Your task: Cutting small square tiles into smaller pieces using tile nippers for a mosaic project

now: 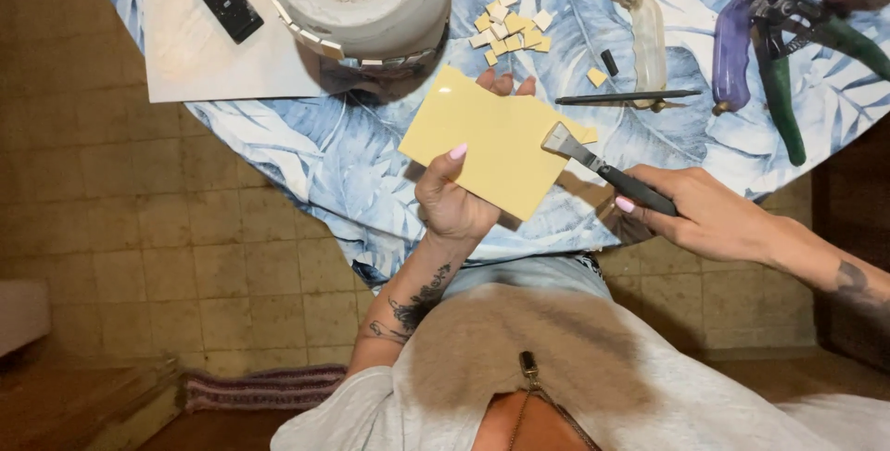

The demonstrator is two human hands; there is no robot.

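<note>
one yellow tile (pixel 496 140) we're gripping in left hand (pixel 451 201), right fingers (pixel 627 203) holding cutter (pixel 603 170) at its edge; small pile of cut pieces (pixel 510 29) done, tile uncut.

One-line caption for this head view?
Left hand holds a pale yellow tile while right hand sets a tile cutter on its edge.

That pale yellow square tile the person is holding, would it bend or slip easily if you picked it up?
The yellow tile probably would not bend: it stays flat though the left hand grips only one edge. Its glossy face looks smooth, so it may be slippery. The small yellow pieces on the table suggest this material breaks into bits, so likely brittle. The right hand holds a metal-tipped tool against its edge.
</note>
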